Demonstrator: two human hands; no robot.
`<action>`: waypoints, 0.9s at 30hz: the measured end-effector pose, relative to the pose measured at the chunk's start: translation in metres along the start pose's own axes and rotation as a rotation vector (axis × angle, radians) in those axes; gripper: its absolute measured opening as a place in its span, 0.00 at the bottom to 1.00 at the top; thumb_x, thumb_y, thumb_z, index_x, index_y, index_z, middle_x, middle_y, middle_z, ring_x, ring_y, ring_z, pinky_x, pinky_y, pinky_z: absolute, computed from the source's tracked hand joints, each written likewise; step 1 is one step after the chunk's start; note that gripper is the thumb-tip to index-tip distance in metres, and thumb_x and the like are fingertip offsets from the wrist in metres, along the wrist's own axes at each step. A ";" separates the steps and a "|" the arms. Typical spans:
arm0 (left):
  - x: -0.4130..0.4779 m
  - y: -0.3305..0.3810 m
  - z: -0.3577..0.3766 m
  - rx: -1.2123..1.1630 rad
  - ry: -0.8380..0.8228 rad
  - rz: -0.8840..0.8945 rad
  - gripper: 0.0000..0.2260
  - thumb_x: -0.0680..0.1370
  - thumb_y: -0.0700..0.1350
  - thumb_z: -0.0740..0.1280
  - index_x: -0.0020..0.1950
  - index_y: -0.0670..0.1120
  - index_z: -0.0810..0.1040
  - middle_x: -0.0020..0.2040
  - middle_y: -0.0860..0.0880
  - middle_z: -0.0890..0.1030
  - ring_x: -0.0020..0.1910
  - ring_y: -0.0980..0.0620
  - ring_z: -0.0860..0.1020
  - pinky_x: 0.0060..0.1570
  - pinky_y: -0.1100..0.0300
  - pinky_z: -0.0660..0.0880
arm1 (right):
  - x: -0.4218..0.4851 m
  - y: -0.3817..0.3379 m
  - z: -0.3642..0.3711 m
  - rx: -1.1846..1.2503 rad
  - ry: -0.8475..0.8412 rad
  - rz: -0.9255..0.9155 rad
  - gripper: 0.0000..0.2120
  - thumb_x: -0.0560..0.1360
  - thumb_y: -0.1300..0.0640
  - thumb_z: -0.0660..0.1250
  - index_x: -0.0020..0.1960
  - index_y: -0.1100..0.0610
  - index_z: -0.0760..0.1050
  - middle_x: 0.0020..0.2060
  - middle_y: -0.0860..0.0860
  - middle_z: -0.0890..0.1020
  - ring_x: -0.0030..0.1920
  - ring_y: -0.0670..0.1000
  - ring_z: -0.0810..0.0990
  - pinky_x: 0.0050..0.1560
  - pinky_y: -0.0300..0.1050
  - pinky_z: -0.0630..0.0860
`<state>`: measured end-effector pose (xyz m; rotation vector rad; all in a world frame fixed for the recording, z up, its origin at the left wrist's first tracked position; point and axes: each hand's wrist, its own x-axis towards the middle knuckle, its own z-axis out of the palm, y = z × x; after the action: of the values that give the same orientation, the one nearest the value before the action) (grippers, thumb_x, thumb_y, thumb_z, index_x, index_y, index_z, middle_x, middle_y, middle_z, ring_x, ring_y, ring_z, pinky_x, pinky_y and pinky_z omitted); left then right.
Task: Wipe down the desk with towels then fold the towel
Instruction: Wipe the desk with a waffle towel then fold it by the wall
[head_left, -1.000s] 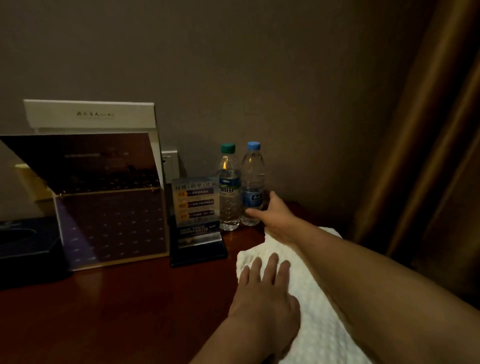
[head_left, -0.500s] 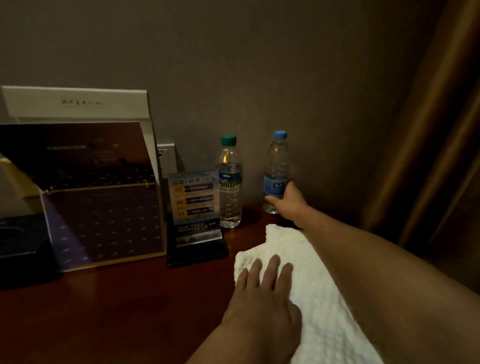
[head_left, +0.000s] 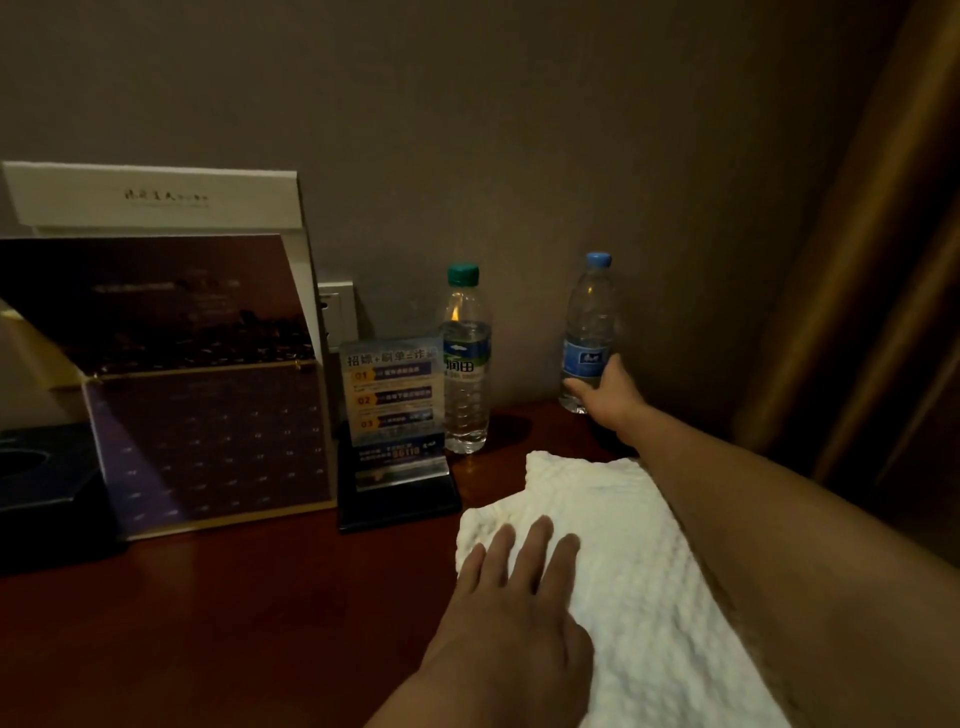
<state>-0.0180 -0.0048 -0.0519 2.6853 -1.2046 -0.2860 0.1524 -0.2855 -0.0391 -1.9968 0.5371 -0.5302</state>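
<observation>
A white waffle towel (head_left: 623, 561) lies flat on the dark red wooden desk (head_left: 218, 613) at the right. My left hand (head_left: 514, 618) rests palm down on the towel's near left edge, fingers spread. My right hand (head_left: 610, 392) reaches past the towel's far end and grips the lower part of the blue-capped water bottle (head_left: 587, 327), which stands near the wall at the desk's far right.
A green-capped bottle (head_left: 466, 364) stands left of the blue one. In front of it is an acrylic sign stand (head_left: 395, 415) on a black base. A purple open box (head_left: 197, 415) and a black tissue box (head_left: 41, 478) fill the left. A brown curtain (head_left: 857, 260) hangs at right.
My right hand has carried the blue-capped bottle rightward, away from the green-capped bottle, toward the desk's far right corner. My left hand has stayed on the towel.
</observation>
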 end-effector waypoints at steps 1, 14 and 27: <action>-0.001 -0.001 0.000 0.002 -0.002 -0.002 0.28 0.85 0.57 0.47 0.82 0.59 0.36 0.81 0.56 0.32 0.80 0.49 0.33 0.76 0.51 0.32 | 0.000 0.001 0.000 0.008 0.000 0.005 0.36 0.77 0.57 0.75 0.78 0.56 0.59 0.77 0.57 0.68 0.77 0.59 0.67 0.77 0.62 0.65; -0.011 -0.003 0.002 -0.030 0.029 -0.038 0.46 0.61 0.64 0.31 0.82 0.60 0.37 0.82 0.56 0.34 0.81 0.49 0.34 0.75 0.53 0.32 | -0.001 0.018 0.006 -0.139 0.034 0.034 0.36 0.81 0.56 0.70 0.82 0.57 0.55 0.77 0.61 0.67 0.76 0.63 0.67 0.75 0.58 0.66; -0.010 -0.002 0.003 -0.014 0.069 -0.020 0.45 0.61 0.64 0.30 0.81 0.61 0.36 0.81 0.57 0.32 0.80 0.50 0.33 0.73 0.54 0.30 | 0.015 0.024 0.004 -0.238 0.068 0.081 0.30 0.83 0.56 0.67 0.79 0.57 0.57 0.76 0.63 0.67 0.76 0.66 0.64 0.73 0.59 0.64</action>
<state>-0.0236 0.0040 -0.0547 2.6733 -1.1531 -0.2026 0.1630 -0.3019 -0.0602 -2.1772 0.7492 -0.5050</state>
